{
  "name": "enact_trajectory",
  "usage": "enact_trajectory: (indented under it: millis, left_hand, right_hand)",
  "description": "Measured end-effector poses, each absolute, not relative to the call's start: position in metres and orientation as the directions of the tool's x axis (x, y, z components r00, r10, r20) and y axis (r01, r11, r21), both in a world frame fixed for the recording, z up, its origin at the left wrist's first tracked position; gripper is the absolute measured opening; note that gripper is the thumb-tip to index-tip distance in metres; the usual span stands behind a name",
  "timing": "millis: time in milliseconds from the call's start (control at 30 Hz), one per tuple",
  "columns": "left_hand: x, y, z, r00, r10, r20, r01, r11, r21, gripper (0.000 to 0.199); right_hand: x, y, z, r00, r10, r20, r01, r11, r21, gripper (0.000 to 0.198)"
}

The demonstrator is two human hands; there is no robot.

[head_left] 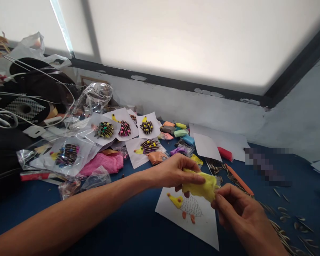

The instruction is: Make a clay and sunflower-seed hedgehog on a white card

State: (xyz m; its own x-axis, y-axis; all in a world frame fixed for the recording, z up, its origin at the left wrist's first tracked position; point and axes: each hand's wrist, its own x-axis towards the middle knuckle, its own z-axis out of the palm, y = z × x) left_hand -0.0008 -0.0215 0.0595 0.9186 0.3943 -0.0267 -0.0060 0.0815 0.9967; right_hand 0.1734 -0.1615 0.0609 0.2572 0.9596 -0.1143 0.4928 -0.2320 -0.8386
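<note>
My left hand (180,172) is closed round a soft packet of yellow modelling clay (200,185), thumb on top. At the packet's right end, my right hand (236,208) pinches its clear wrapper edge between thumb and fingers. Below them on the blue table lies a white paper (205,234) bearing a hedgehog picture (190,206). Its head is yellow clay with a reddish nose, its feet are orange-brown, and its body is drawn in pen marks. The packet and both hands cover the paper's upper part.
Several finished hedgehog papers (148,127) lie at the back left, near a pink cloth (104,164) and plastic bags. Coloured clay packets (180,133) are heaped at the back. Sunflower seeds (282,213) are scattered at right, beside an orange stick (238,179). Cables and a black spool (26,108) stand far left.
</note>
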Motion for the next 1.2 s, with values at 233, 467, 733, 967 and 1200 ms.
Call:
enact_trajectory:
  millis: [233, 467, 733, 967, 1200]
  left_hand:
    - [0.003, -0.022, 0.055, 0.916, 0.396, -0.057, -0.03, 0.21, 0.977, 0.039]
    - [0.002, -0.024, 0.051, 0.927, 0.37, -0.065, -0.048, 0.287, 0.957, 0.041]
    - [0.004, -0.025, 0.052, 0.935, 0.348, -0.061, -0.065, 0.337, 0.939, 0.028]
    - [0.006, -0.03, 0.047, 0.888, 0.457, -0.06, 0.013, 0.106, 0.994, 0.061]
    - [0.008, -0.035, 0.049, 0.86, 0.502, -0.089, 0.077, 0.046, 0.996, 0.042]
  right_hand:
    - [0.17, -0.159, 0.064, 0.286, 0.953, -0.102, 0.447, -0.226, -0.866, 0.036]
    - [0.16, -0.162, 0.057, 0.395, 0.918, -0.035, 0.276, -0.155, -0.949, 0.034]
    - [0.176, -0.163, 0.053, 0.261, 0.954, 0.146, 0.575, -0.032, -0.818, 0.018]
    - [0.176, -0.163, 0.048, 0.267, 0.942, 0.203, 0.649, -0.019, -0.761, 0.013]
    - [0.174, -0.164, 0.048, 0.313, 0.934, 0.173, 0.582, -0.044, -0.812, 0.02]
